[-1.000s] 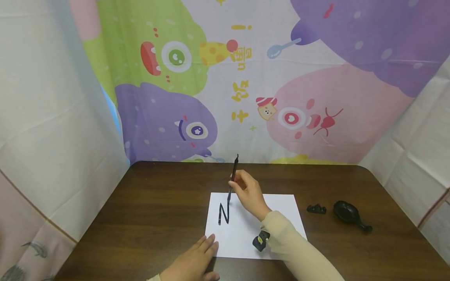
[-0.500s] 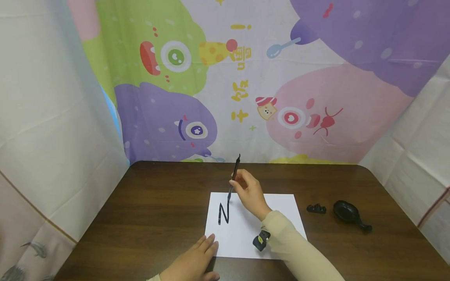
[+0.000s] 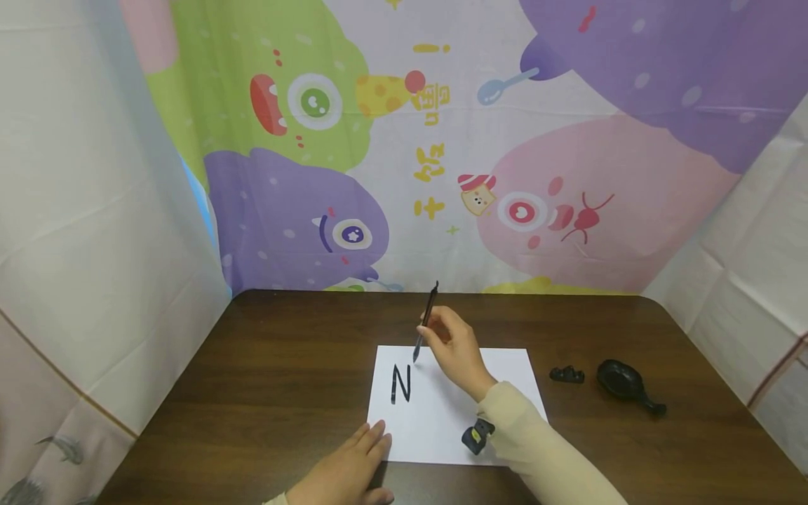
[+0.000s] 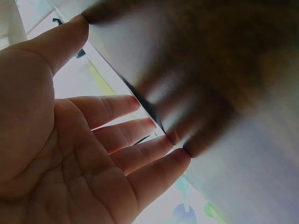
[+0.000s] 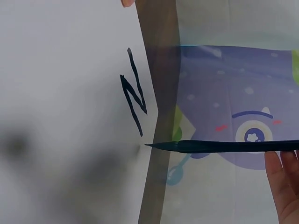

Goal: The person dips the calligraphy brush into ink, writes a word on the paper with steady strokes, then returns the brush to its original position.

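Over white paper, the right hand pinches a calligraphy brush, bristles below its fingers; the left hand lies uncurled.

Soft light is spread over the table. Blurred shadows are cast on the paper below the right grip; beyond the left grip, dark finger shapes are softly smeared.
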`<state>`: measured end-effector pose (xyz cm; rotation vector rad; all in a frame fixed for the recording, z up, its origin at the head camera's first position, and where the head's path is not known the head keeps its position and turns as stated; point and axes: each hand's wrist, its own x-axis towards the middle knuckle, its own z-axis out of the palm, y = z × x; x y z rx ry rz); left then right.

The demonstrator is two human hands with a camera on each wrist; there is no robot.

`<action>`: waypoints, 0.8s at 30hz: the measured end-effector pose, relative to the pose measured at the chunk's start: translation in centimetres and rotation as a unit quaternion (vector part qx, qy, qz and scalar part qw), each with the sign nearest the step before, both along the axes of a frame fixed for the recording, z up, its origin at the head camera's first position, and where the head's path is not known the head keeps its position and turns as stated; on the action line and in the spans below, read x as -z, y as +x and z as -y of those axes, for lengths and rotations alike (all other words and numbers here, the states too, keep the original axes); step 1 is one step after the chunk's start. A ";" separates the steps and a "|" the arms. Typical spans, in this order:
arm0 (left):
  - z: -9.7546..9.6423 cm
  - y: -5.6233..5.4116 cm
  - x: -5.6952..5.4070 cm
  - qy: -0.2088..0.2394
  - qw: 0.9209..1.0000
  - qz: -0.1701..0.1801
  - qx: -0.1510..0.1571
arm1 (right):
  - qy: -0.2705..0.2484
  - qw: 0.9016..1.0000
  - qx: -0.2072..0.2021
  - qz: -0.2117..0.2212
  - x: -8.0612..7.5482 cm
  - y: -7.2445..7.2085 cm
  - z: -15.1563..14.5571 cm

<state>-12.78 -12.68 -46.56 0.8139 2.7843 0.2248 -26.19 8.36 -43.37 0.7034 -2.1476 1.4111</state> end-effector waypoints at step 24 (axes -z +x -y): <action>0.0 0.1 -0.1 -0.004 1.000 -0.015 0.007 | 0.033 0.999 -0.004 0.026 0.6 0.7 -0.3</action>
